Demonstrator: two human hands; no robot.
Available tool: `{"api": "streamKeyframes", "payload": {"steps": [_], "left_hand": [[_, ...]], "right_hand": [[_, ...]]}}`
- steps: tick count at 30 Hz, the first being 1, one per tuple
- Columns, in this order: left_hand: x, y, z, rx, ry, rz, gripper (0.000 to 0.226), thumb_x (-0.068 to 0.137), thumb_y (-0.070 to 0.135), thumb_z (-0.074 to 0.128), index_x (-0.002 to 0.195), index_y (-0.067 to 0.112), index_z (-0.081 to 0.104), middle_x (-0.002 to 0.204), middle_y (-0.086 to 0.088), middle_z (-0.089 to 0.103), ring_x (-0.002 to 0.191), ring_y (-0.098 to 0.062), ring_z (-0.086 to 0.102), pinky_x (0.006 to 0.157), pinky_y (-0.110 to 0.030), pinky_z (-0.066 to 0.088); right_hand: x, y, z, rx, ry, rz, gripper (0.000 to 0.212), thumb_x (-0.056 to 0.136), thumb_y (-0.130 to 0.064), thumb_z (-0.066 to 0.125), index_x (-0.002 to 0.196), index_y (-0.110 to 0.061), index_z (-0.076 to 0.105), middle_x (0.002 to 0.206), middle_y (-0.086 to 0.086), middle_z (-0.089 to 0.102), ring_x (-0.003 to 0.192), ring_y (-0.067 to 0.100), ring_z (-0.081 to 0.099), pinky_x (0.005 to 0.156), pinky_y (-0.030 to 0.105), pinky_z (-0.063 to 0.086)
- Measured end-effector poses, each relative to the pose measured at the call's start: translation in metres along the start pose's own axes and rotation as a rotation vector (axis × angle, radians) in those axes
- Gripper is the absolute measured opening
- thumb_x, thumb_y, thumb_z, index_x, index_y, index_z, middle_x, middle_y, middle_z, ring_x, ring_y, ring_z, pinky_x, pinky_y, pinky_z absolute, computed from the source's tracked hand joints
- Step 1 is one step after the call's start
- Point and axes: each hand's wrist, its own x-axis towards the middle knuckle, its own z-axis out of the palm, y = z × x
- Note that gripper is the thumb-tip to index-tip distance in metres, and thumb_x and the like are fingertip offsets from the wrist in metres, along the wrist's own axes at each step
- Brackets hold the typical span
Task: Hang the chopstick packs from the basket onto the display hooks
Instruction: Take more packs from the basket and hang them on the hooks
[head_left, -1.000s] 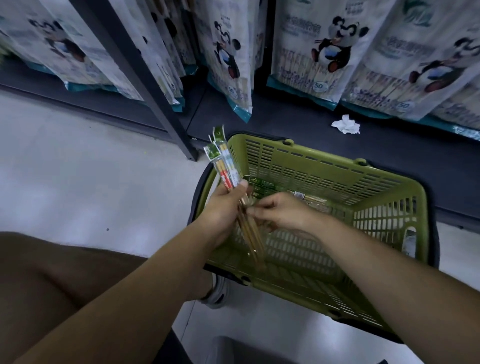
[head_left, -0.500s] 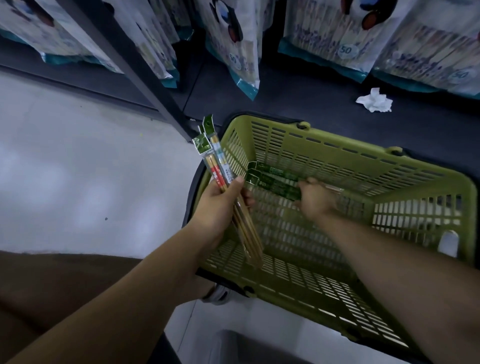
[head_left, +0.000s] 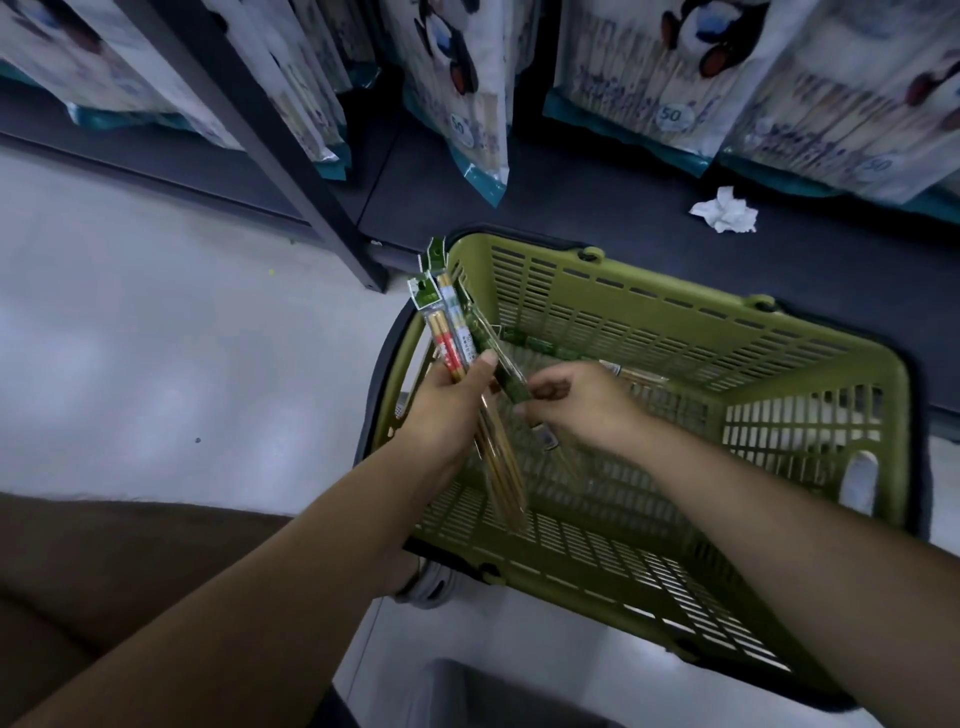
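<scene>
Centre frame, over basket (head_left: 675, 306): gripping fanned chopstick packs (head_left: 449, 338) in left hand (head_left: 447, 415), pinching a green pack (head_left: 506, 382) in right hand (head_left: 582, 405). Could drop the fan while merging: loose grip, slick wrappers.

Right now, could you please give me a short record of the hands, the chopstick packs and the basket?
Left hand: grips a bundle of clear chopstick packs with green header cards
Right hand: pinches a green-patterned chopstick pack beside that bundle
Basket: green slotted plastic basket, one clear pack lying inside
Dark shelf base: crumpled white tissue
</scene>
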Motion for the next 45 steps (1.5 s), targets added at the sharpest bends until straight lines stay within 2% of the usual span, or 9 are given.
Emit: {"api": "streamKeyframes", "payload": {"steps": [4, 8, 12, 15, 18, 23, 31, 38, 45], "left_hand": [[-0.005, 0.006, 0.008, -0.161, -0.099, -0.048, 0.018, 0.103, 0.023, 0.061, 0.116, 0.012, 0.066, 0.099, -0.008, 0.080, 0.093, -0.027, 0.078, 0.072, -0.035, 0.062], [-0.009, 0.013, 0.008, -0.202, -0.107, -0.043, 0.020, 0.105, 0.017, 0.058, 0.118, 0.004, 0.064, 0.102, -0.012, 0.077, 0.086, -0.022, 0.077, 0.068, -0.030, 0.061], [-0.008, 0.008, 0.006, -0.074, -0.042, 0.019, 0.020, 0.106, 0.021, 0.056, 0.122, 0.010, 0.059, 0.101, -0.010, 0.077, 0.092, -0.020, 0.077, 0.078, -0.036, 0.061], [-0.006, 0.003, 0.005, -0.041, -0.031, 0.044, 0.017, 0.105, 0.023, 0.058, 0.120, 0.016, 0.059, 0.092, -0.005, 0.077, 0.092, -0.022, 0.077, 0.086, -0.041, 0.061], [-0.002, 0.000, 0.002, -0.016, -0.042, 0.052, 0.015, 0.104, 0.026, 0.058, 0.117, 0.019, 0.060, 0.088, 0.000, 0.077, 0.092, -0.021, 0.077, 0.083, -0.038, 0.061], [0.005, -0.003, 0.001, 0.005, -0.037, 0.058, 0.020, 0.103, 0.028, 0.059, 0.121, 0.019, 0.059, 0.090, -0.001, 0.078, 0.092, -0.020, 0.078, 0.081, -0.037, 0.061], [0.007, -0.003, 0.002, -0.020, -0.046, 0.056, 0.018, 0.103, 0.027, 0.059, 0.117, 0.016, 0.060, 0.081, 0.000, 0.075, 0.081, -0.018, 0.075, 0.083, -0.044, 0.062], [-0.011, 0.024, 0.019, -0.115, -0.075, 0.103, 0.009, 0.106, 0.014, 0.051, 0.097, 0.013, 0.054, 0.061, 0.002, 0.061, 0.054, -0.014, 0.057, 0.061, -0.036, 0.051], [-0.062, 0.080, 0.057, -0.033, -0.183, 0.396, 0.014, 0.092, 0.021, 0.077, 0.084, 0.023, 0.065, 0.065, 0.006, 0.066, 0.057, -0.010, 0.060, 0.053, -0.028, 0.050]], "right_hand": [[-0.017, -0.026, 0.006, -0.005, -0.051, -0.145, 0.012, 0.082, -0.028, 0.083, 0.091, -0.029, 0.075, 0.064, -0.026, 0.064, 0.059, -0.012, 0.056, 0.054, 0.008, 0.037], [-0.020, -0.025, 0.006, -0.030, -0.011, -0.176, 0.023, 0.093, -0.042, 0.069, 0.086, -0.022, 0.078, 0.068, -0.002, 0.068, 0.054, 0.004, 0.055, 0.051, 0.022, 0.035], [0.001, 0.011, -0.005, -0.255, 0.204, -0.028, 0.023, 0.101, -0.030, 0.060, 0.105, -0.013, 0.075, 0.102, 0.007, 0.075, 0.087, 0.021, 0.066, 0.066, 0.028, 0.040], [0.023, 0.045, -0.014, -0.491, 0.140, 0.084, 0.040, 0.101, -0.020, 0.056, 0.140, -0.009, 0.058, 0.139, 0.016, 0.059, 0.118, 0.032, 0.060, 0.089, 0.030, 0.045], [0.038, 0.062, -0.014, -0.576, 0.130, 0.101, 0.053, 0.099, -0.020, 0.057, 0.149, -0.006, 0.045, 0.152, 0.017, 0.043, 0.132, 0.035, 0.049, 0.106, 0.031, 0.040], [0.047, 0.080, -0.006, -0.725, 0.186, 0.220, 0.041, 0.096, -0.022, 0.063, 0.135, -0.013, 0.054, 0.135, 0.015, 0.049, 0.117, 0.040, 0.058, 0.090, 0.043, 0.052], [0.040, 0.079, -0.010, -0.756, 0.145, 0.251, 0.016, 0.093, -0.027, 0.067, 0.105, -0.018, 0.065, 0.109, 0.013, 0.068, 0.102, 0.034, 0.067, 0.072, 0.033, 0.045], [-0.013, 0.003, -0.038, -0.107, 0.079, 0.031, 0.008, 0.089, -0.002, 0.070, 0.085, -0.009, 0.069, 0.075, 0.005, 0.063, 0.070, 0.016, 0.056, 0.063, 0.028, 0.038], [-0.102, -0.107, -0.090, 0.027, 0.099, -0.152, 0.011, 0.089, -0.004, 0.073, 0.085, -0.013, 0.071, 0.058, -0.014, 0.065, 0.054, -0.002, 0.056, 0.056, 0.012, 0.043]]}}
